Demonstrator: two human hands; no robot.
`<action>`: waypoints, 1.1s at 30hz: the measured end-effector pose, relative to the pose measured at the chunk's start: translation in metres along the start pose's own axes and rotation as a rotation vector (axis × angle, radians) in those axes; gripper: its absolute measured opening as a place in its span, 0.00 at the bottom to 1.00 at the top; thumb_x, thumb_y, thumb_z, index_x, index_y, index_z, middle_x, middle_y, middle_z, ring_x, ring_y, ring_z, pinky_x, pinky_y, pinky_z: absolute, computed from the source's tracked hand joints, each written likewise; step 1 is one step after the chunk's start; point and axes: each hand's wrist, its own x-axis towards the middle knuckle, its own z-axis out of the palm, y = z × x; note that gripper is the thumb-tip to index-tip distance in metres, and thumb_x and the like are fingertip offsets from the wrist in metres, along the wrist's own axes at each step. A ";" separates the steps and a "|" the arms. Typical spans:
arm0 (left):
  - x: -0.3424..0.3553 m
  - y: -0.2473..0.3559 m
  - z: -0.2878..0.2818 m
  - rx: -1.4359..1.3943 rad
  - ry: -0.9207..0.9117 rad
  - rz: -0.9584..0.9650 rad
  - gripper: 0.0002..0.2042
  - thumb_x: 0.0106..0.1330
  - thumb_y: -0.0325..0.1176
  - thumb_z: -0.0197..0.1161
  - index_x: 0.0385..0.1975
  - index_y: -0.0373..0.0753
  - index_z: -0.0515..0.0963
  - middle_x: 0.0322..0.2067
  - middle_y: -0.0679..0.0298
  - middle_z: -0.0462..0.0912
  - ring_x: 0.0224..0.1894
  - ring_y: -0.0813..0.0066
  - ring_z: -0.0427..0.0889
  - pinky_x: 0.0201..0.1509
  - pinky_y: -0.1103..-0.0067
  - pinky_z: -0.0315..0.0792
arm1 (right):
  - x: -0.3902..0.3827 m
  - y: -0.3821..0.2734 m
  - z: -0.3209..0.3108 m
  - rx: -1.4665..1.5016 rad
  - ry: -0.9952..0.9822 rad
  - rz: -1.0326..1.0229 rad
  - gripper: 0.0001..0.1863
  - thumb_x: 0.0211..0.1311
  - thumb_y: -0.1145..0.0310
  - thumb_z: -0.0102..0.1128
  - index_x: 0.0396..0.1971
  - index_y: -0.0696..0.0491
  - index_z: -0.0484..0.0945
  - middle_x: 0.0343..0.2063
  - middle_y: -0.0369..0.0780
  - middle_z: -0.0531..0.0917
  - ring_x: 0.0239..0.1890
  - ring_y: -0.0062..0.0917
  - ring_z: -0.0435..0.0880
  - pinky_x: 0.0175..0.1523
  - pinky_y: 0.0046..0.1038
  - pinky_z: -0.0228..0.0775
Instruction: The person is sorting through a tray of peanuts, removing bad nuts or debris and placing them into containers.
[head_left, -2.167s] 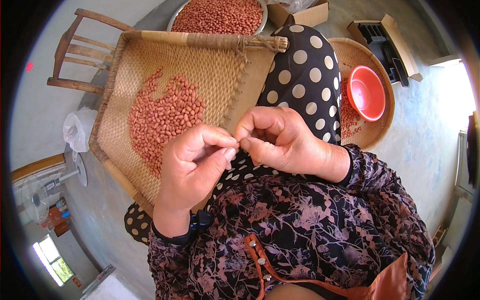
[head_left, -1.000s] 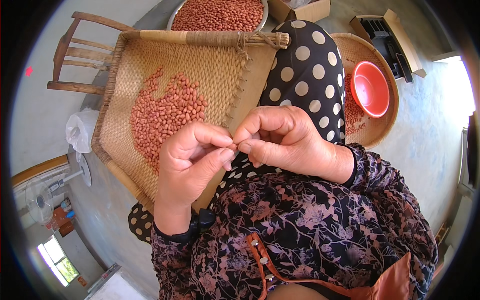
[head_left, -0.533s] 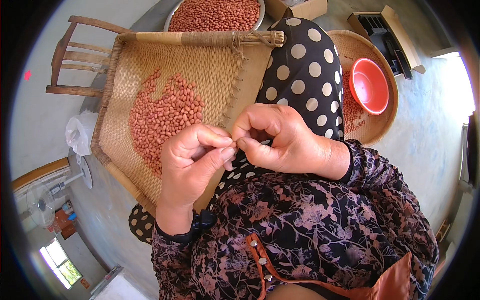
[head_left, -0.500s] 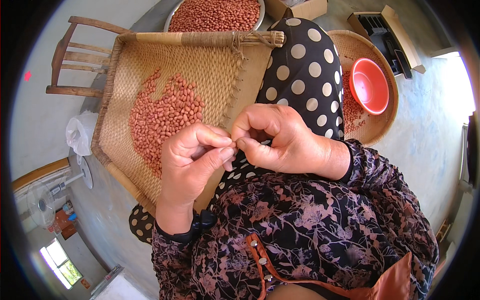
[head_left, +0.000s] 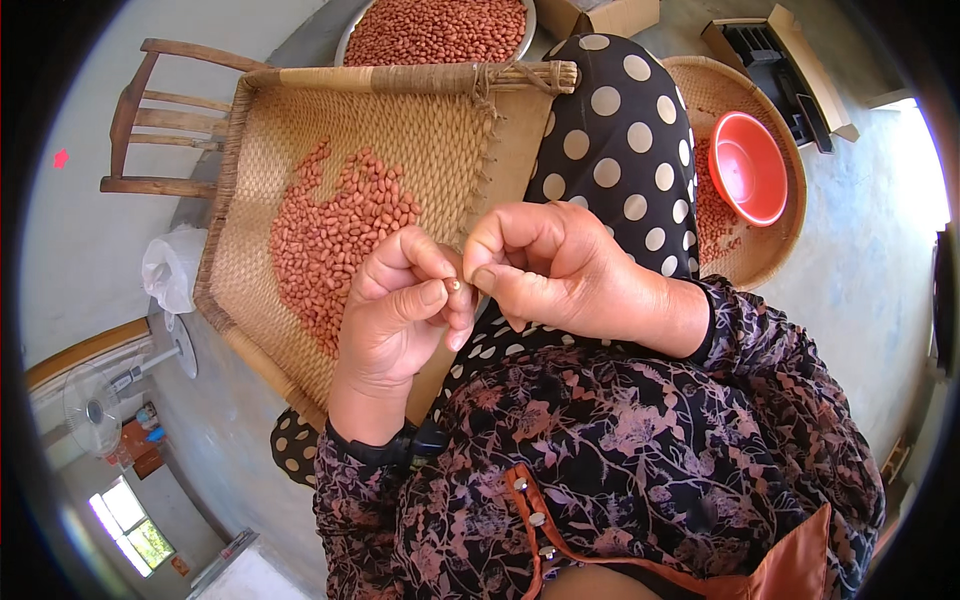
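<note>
My left hand (head_left: 395, 310) is closed in a pinch on a small peanut kernel (head_left: 453, 286), its pale tip showing by my thumb. My right hand (head_left: 550, 275) is closed in a pinch right beside it, thumb and forefinger meeting; what they grip, if anything, is too small to make out. Both hands are over the edge of a woven bamboo tray (head_left: 390, 120), which bears a spread of reddish peanuts (head_left: 335, 250) and rests by my polka-dot trousered leg (head_left: 600, 130).
A metal basin of peanuts (head_left: 435, 30) stands behind the tray. A round basket (head_left: 770, 250) at right holds a red bowl (head_left: 748, 170) and more peanuts. Around are a wooden chair (head_left: 135, 130), a white plastic bag (head_left: 172, 270), a fan (head_left: 95, 410) and cardboard boxes (head_left: 605, 15).
My left hand has shifted up and right and turned slightly, so the kernel shows between its fingers. My right hand has moved a little upward.
</note>
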 end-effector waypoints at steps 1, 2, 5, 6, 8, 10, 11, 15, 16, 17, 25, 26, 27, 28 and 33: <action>0.000 0.000 0.000 0.002 0.002 -0.002 0.05 0.62 0.27 0.61 0.33 0.35 0.72 0.28 0.57 0.78 0.27 0.72 0.78 0.24 0.80 0.73 | 0.000 0.000 0.000 0.027 -0.002 0.013 0.04 0.62 0.75 0.54 0.27 0.57 0.74 0.21 0.30 0.78 0.25 0.08 0.72 0.29 0.16 0.66; -0.001 -0.001 -0.001 -0.021 0.012 -0.015 0.05 0.63 0.27 0.61 0.33 0.35 0.71 0.28 0.57 0.78 0.27 0.72 0.78 0.24 0.81 0.73 | 0.000 0.002 0.000 0.029 -0.003 0.012 0.04 0.62 0.75 0.54 0.27 0.57 0.74 0.21 0.30 0.78 0.25 0.08 0.72 0.29 0.16 0.66; -0.002 0.001 0.000 -0.041 0.040 -0.021 0.05 0.64 0.27 0.60 0.34 0.35 0.70 0.28 0.57 0.78 0.26 0.73 0.78 0.24 0.81 0.73 | 0.000 0.005 -0.002 -0.113 0.019 -0.050 0.04 0.62 0.75 0.53 0.29 0.58 0.75 0.21 0.31 0.79 0.25 0.09 0.73 0.29 0.16 0.67; -0.002 0.001 0.000 -0.039 0.058 -0.016 0.05 0.64 0.27 0.59 0.34 0.36 0.70 0.28 0.58 0.78 0.26 0.73 0.78 0.24 0.81 0.73 | 0.001 0.004 -0.003 -0.137 0.017 -0.076 0.04 0.62 0.75 0.54 0.29 0.58 0.76 0.21 0.32 0.79 0.25 0.09 0.74 0.29 0.16 0.67; -0.002 0.002 0.001 -0.031 0.060 -0.015 0.05 0.65 0.27 0.59 0.34 0.36 0.69 0.27 0.58 0.78 0.26 0.73 0.78 0.23 0.81 0.73 | 0.001 0.003 -0.003 -0.161 0.014 -0.102 0.04 0.63 0.74 0.54 0.30 0.58 0.76 0.21 0.32 0.79 0.25 0.10 0.75 0.29 0.16 0.67; -0.002 0.002 0.002 -0.023 0.063 -0.013 0.05 0.65 0.27 0.58 0.35 0.36 0.69 0.27 0.58 0.78 0.25 0.73 0.78 0.23 0.81 0.73 | 0.001 0.003 -0.002 -0.142 0.029 -0.079 0.04 0.62 0.74 0.55 0.32 0.58 0.77 0.22 0.33 0.80 0.25 0.11 0.75 0.29 0.17 0.67; -0.003 0.003 0.003 -0.007 0.079 -0.020 0.05 0.65 0.27 0.58 0.35 0.36 0.69 0.27 0.59 0.78 0.25 0.73 0.78 0.23 0.81 0.73 | 0.001 0.003 -0.002 -0.142 0.029 -0.079 0.04 0.62 0.74 0.55 0.32 0.58 0.77 0.22 0.33 0.80 0.25 0.11 0.75 0.29 0.17 0.67; -0.005 0.006 0.011 0.102 0.144 -0.026 0.05 0.66 0.28 0.57 0.35 0.36 0.69 0.25 0.60 0.78 0.24 0.75 0.77 0.24 0.82 0.72 | 0.002 0.005 -0.004 -0.256 0.028 -0.190 0.03 0.60 0.75 0.57 0.30 0.58 0.78 0.23 0.35 0.80 0.25 0.16 0.77 0.30 0.19 0.69; -0.005 0.007 0.014 0.101 0.143 -0.026 0.05 0.66 0.28 0.57 0.35 0.36 0.69 0.25 0.60 0.78 0.24 0.75 0.77 0.24 0.82 0.72 | 0.002 0.006 -0.004 -0.327 0.038 -0.268 0.03 0.58 0.75 0.58 0.30 0.59 0.78 0.23 0.37 0.80 0.25 0.18 0.79 0.31 0.20 0.70; -0.006 0.008 0.018 0.180 0.169 -0.013 0.04 0.66 0.27 0.57 0.35 0.36 0.69 0.25 0.61 0.78 0.24 0.77 0.76 0.24 0.83 0.72 | 0.003 0.006 -0.005 -0.328 0.038 -0.268 0.03 0.58 0.75 0.58 0.30 0.59 0.78 0.23 0.37 0.80 0.25 0.18 0.79 0.31 0.20 0.70; -0.007 0.011 0.035 0.547 0.255 0.014 0.02 0.67 0.25 0.54 0.34 0.34 0.70 0.25 0.63 0.78 0.24 0.82 0.75 0.26 0.86 0.71 | 0.002 0.007 -0.007 -0.461 0.049 -0.337 0.03 0.54 0.77 0.60 0.28 0.58 0.76 0.24 0.42 0.80 0.27 0.30 0.81 0.32 0.25 0.72; -0.007 0.011 0.036 0.569 0.254 0.007 0.02 0.67 0.25 0.54 0.34 0.34 0.70 0.25 0.63 0.78 0.24 0.82 0.75 0.26 0.86 0.71 | 0.002 0.008 -0.008 -0.462 0.050 -0.336 0.03 0.54 0.77 0.60 0.28 0.58 0.76 0.24 0.42 0.80 0.27 0.30 0.81 0.32 0.25 0.72; -0.007 0.012 0.038 0.593 0.256 0.000 0.02 0.67 0.25 0.54 0.34 0.34 0.70 0.25 0.63 0.78 0.24 0.82 0.75 0.27 0.86 0.71 | 0.003 0.010 -0.008 -0.482 0.051 -0.370 0.03 0.53 0.77 0.60 0.28 0.58 0.76 0.23 0.42 0.80 0.27 0.31 0.81 0.31 0.26 0.72; -0.007 0.012 0.038 0.594 0.257 0.000 0.02 0.67 0.25 0.54 0.34 0.34 0.70 0.25 0.63 0.78 0.24 0.82 0.75 0.27 0.86 0.71 | 0.004 0.011 -0.007 -0.503 0.052 -0.404 0.03 0.53 0.76 0.59 0.27 0.58 0.75 0.22 0.42 0.79 0.26 0.32 0.81 0.30 0.26 0.72; -0.006 0.009 0.030 0.430 0.191 -0.031 0.03 0.66 0.26 0.56 0.34 0.35 0.70 0.25 0.61 0.78 0.23 0.80 0.75 0.25 0.85 0.72 | 0.002 0.010 -0.008 -0.471 0.050 -0.341 0.02 0.55 0.75 0.57 0.27 0.58 0.75 0.20 0.41 0.78 0.23 0.28 0.80 0.28 0.25 0.71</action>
